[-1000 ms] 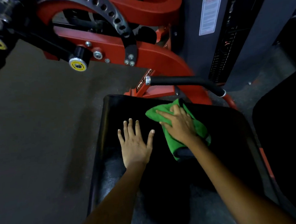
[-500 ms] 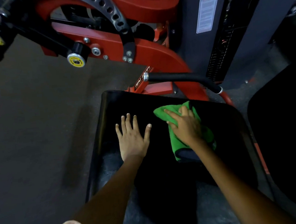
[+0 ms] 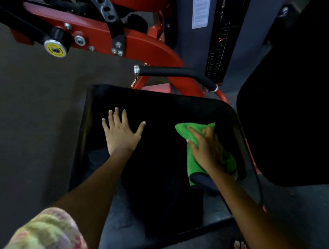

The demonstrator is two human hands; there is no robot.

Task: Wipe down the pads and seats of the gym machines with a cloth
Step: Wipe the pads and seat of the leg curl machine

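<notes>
Under my right hand (image 3: 206, 150) is where the green cloth (image 3: 193, 165) is sitting, bunched up near the right edge of the black seat pad (image 3: 155, 113). My fingers are lying pretty much straight across the top of it, pressing it flat onto the vinyl, with the thumb out toward the middle of the seat. The cloth's near end is folding over on itself just behind my wrist.

My left hand (image 3: 120, 133) is resting flat on the bare pad, well apart from the cloth, fingers spread and thumb sticking out to the right. It's gripping nothing, just bracing palm-down. My tie-dye sleeve (image 3: 41, 241) is filling the corner closest to me.

Past my fingertips, a black foam-covered handle (image 3: 167, 71) with a chrome end cap is running across, sitting above the far edge of the seat. Beyond that the red machine frame (image 3: 135, 46) is curving away, with a yellow round knob (image 3: 55, 48) off to the far left of my left hand. A big dark pad (image 3: 295, 115) is sitting just right of my right hand. I'm barefoot too, toes (image 3: 239, 248) are poking in near my right forearm.
</notes>
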